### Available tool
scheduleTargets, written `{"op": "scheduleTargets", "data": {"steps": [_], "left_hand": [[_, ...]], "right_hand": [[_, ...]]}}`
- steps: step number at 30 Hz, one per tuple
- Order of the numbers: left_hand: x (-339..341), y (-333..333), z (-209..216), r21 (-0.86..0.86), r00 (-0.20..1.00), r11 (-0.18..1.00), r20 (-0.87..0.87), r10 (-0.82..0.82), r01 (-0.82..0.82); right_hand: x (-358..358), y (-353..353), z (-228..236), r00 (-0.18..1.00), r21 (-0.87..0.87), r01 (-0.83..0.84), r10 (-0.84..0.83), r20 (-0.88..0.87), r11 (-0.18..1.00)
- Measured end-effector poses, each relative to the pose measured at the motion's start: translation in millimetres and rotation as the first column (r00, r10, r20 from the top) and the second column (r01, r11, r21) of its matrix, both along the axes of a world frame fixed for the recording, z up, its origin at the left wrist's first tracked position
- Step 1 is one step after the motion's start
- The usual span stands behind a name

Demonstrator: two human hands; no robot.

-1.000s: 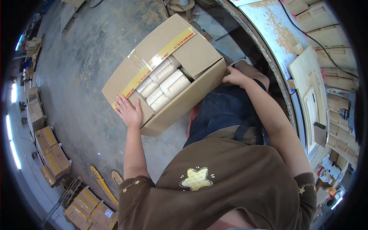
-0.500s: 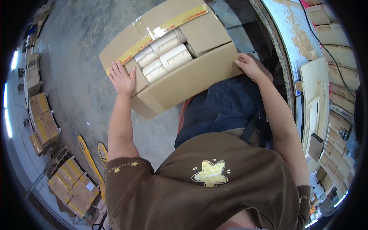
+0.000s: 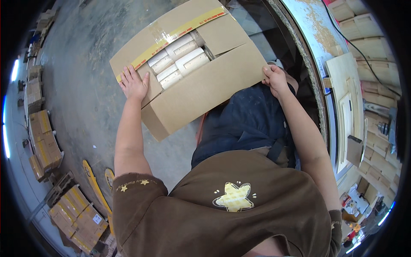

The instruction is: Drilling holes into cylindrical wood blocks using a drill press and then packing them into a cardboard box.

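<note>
A large cardboard box (image 3: 214, 81) stands tilted in front of my legs, with yellow printed tape (image 3: 180, 34) along its far top flap. Through the gap between its flaps show several pale wooden pieces with rounded faces (image 3: 184, 62), stacked in rows. My left hand (image 3: 135, 85) lies on the box's left top corner, fingers stretched out and thumb apart. At the right corner, my right hand (image 3: 276, 79) pinches the edge of the near cardboard panel between thumb and fingers. The inside of the box below the top pieces is hidden.
A worktable (image 3: 314, 43) with a rough edge runs along the right, with wooden panels (image 3: 344, 81) leaning beside it. More pale wooden pieces (image 3: 372, 64) are stacked beyond. On the left are taped cartons (image 3: 79, 218) and a yellow pallet jack (image 3: 97, 188) on the concrete floor.
The box has tilted and shifted slightly left, so more of its near panel shows. My right hand has moved a little with the panel edge. My left hand stays on the corner.
</note>
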State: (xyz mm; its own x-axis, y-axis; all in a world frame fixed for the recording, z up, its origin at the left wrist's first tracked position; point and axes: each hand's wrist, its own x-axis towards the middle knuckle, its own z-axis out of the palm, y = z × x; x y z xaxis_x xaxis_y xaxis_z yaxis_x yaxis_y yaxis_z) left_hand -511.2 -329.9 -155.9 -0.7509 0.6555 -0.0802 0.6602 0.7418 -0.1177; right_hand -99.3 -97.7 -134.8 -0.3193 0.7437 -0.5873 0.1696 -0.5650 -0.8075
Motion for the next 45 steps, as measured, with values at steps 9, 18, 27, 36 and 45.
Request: {"op": "scheduleTargets", "data": {"steps": [9, 18, 27, 36, 45], "left_hand": [[202.1, 20.8, 86.4, -0.029, 0.709, 0.754, 0.364, -0.604, 0.656], [215.4, 20.8, 74.2, -0.089, 0.747, 0.762, 0.299, -0.593, 0.641], [144.9, 44.4, 143.1, 0.286, 0.64, 0.951, 0.711, -0.291, 0.114], [74.2, 70.4, 79.0, 0.206, 0.972, 0.967, -0.21, -0.107, 0.151], [67.1, 91.5, 47.4, -0.04, 0.983, 0.993, 0.157, -0.1, 0.107]], "right_hand": [[7.0, -13.2, -6.8, 0.981, -0.153, 0.15, -0.167, -0.103, 0.977], [24.5, -33.5, 20.5, 0.99, 0.102, -0.088, 0.098, -0.099, 0.991], [65.3, -80.3, 62.8, 0.531, 0.62, -0.76, 0.738, 0.416, 0.197], [92.0, -87.8, 59.2, 0.802, 0.688, -0.55, 0.529, 0.277, 0.474], [125.6, -112.8, 40.6, 0.996, 0.398, -0.084, 0.061, 0.069, 0.913]]}}
